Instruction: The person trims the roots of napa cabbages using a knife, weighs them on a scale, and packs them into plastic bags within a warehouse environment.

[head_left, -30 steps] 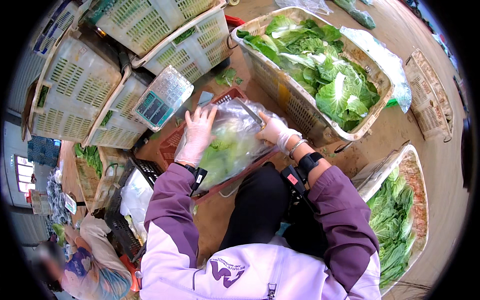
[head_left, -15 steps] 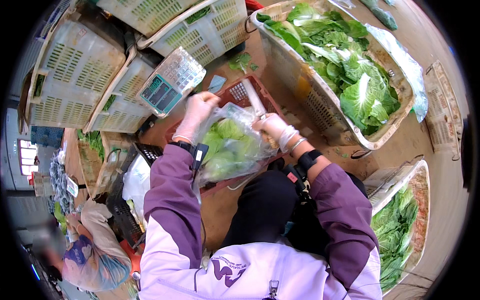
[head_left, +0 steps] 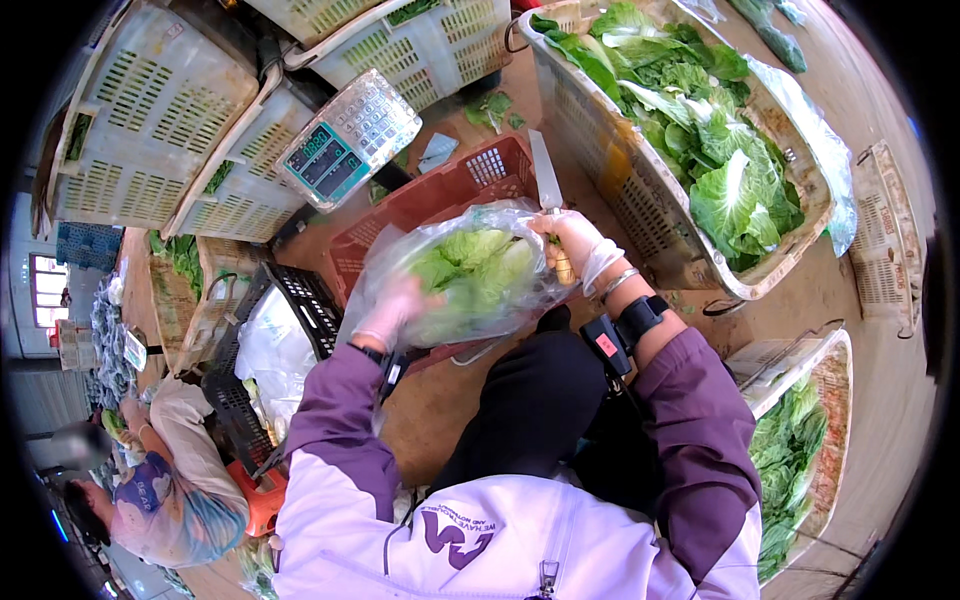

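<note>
A clear plastic bag (head_left: 385, 262) with green leafy lettuce (head_left: 480, 258) in it lies over the reddish-brown crate (head_left: 440, 190) before me. My right hand (head_left: 572, 243) is closed around the wooden handle of a knife (head_left: 546, 172), its broad blade pointing away from me. Its fingers also sit at the bag's right edge; whether they pinch the plastic is not clear. At the bag's left side my left hand (head_left: 395, 310) touches the plastic beside the lettuce, its fingers smeared by motion. Both hands wear thin, see-through gloves.
A digital scale (head_left: 348, 140) stands beyond the crate to the left, near stacked pale crates (head_left: 165, 110). Crates of leafy greens (head_left: 745, 190) stand at right. A black basket (head_left: 300, 300) holds white plastic bags. Another person (head_left: 180, 490) sits at lower left.
My left hand has come down from the bag's far edge to its left side. The bag now spreads wider, and my right hand has shifted slightly right with the knife.
</note>
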